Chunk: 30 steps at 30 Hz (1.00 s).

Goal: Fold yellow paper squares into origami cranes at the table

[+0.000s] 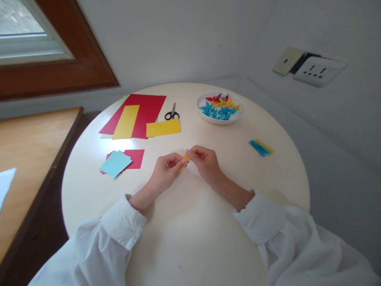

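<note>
A: What is seen of the room and the surface?

B: A round cream table [190,238] is set into a corner of white walls, with a wood-framed window [44,47] at the upper left and a socket plate [320,70] on the wall at the right. A wooden ledge [32,159] is seen beside the table's left edge.

A: What is held in the hands?

B: A small folded yellow paper piece [185,161] is pinched between the two hands just above the middle of the table. The left hand [166,169] is curled, its thumb and forefinger closed together on the left end of the piece. The right hand [205,161] is bent the same way, its fingertips [188,153] clamped on the right end. Both wrists are rested on the tabletop, and white sleeves [119,226] are worn.

A: What else is laid out?

B: Near the far left edge a large red sheet [145,109] is spread, with a long yellow strip [126,121] on it and a yellow rectangle [163,127] overlapping its near right corner. Black-handled scissors [172,113] are placed just beside that sheet, toward the far edge. Nearer the left edge a light blue square [115,163] is laid over a smaller red piece [135,158]. A white dish [220,119] of small folded red, yellow and blue shapes is set near the far right edge. A blue and yellow folded scrap [261,147] is left near the right edge, well apart from the hands
</note>
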### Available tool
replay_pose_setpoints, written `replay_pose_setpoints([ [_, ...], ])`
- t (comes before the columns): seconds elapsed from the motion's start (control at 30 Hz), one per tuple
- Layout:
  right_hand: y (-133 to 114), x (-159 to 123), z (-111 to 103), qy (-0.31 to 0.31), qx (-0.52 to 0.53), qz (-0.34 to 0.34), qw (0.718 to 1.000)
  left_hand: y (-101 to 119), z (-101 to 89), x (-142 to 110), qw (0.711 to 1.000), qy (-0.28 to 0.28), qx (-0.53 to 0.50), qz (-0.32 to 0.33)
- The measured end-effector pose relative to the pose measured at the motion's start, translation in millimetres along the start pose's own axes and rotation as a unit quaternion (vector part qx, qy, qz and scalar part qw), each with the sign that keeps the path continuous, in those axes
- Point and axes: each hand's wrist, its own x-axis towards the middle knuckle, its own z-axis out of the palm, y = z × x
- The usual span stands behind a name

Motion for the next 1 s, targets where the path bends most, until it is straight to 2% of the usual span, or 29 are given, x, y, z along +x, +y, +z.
replay_pose_setpoints([
  [0.27,0.1,0.0,-0.7,0.011,-0.014,-0.007,1.0,2.8,-0.3,-0.4,1.0,-0.004,-0.007,-0.023],
  [0.47,-2.5,4.1,-4.8,0.055,-0.001,0.0,0.999,0.5,-2.5,1.7,0.999,-0.022,0.041,-0.007],
  [0.57,-2.5,5.1,-5.4,0.061,-0.001,-0.001,0.998,-1.1,-2.5,1.9,0.999,-0.012,0.039,-0.006],
  [0.8,-2.8,4.1,-2.8,-0.021,0.016,0.01,1.0,1.2,-0.9,1.1,0.999,0.007,0.038,-0.003],
  [1.0,-2.2,2.6,-1.1,-0.016,0.016,0.004,1.0,2.7,-1.7,-0.3,0.999,-0.008,0.05,0.011],
])
